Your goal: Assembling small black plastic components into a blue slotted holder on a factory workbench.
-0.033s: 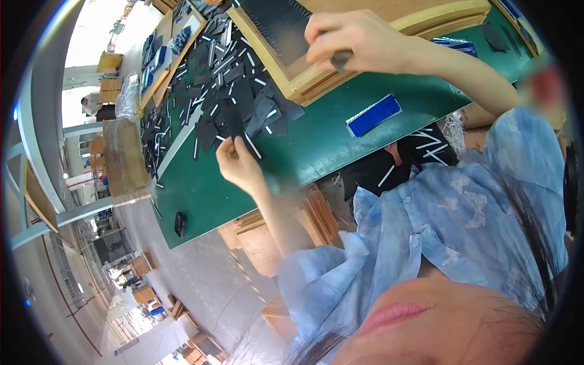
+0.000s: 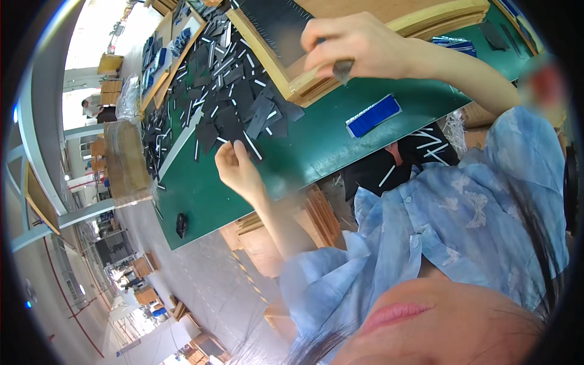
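My left hand [image 2: 240,173] is over the green table with its thumb and fingers pinched at the near edge of a flat black piece [image 2: 230,125]. Around that piece spreads a loose heap of black pieces and white strips [image 2: 243,97]. My right hand [image 2: 365,45] is closed around a small dark tool whose grey, tapered end [image 2: 343,70] sticks out below the fingers; the rest is hidden in the palm. It hovers over the near side of a wooden frame [image 2: 298,91], inside which lies a dark panel [image 2: 274,27] edged with a row of thin spikes.
A blue strip pack [image 2: 374,115] lies on the green table [image 2: 292,164] near its front edge. More blue packs [image 2: 456,45] sit at the right. On my lap rests black cloth [image 2: 371,173] with white strips. A small black object [image 2: 181,225] is at the left corner.
My right hand has turned slightly, so the tool's tapered end points further down. My left hand has shifted very little; the black piece lies slightly lower.
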